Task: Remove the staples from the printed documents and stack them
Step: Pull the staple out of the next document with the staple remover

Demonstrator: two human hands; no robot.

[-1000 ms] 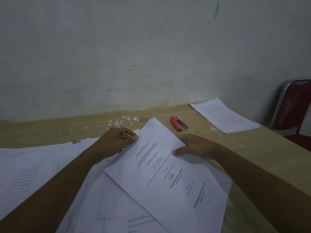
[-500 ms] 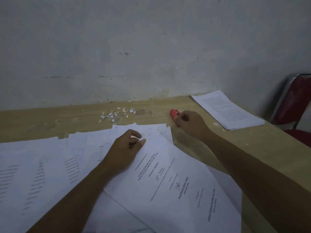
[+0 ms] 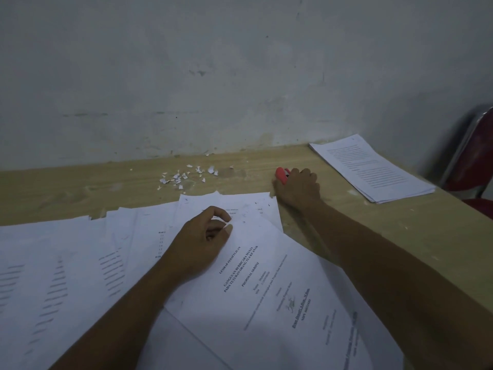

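Observation:
A printed document (image 3: 269, 297) with a title page lies tilted on top of spread papers in front of me. My left hand (image 3: 202, 236) rests on its upper left corner, fingers curled and pinching at the corner. My right hand (image 3: 298, 189) reaches out past the papers and curls its fingers round a red stapler (image 3: 281, 175) on the wooden table (image 3: 80, 190); only the stapler's red end shows. A neat stack of printed sheets (image 3: 370, 166) lies at the far right of the table.
Loose printed sheets (image 3: 66, 268) are spread over the left half of the table. Small torn paper bits (image 3: 184, 176) lie near the wall. A red chair (image 3: 474, 166) stands beyond the table's right edge. The grey wall runs close behind.
My right hand has left the document, reached over to the red stapler and closed round it. My left hand has stayed at the document's corner.

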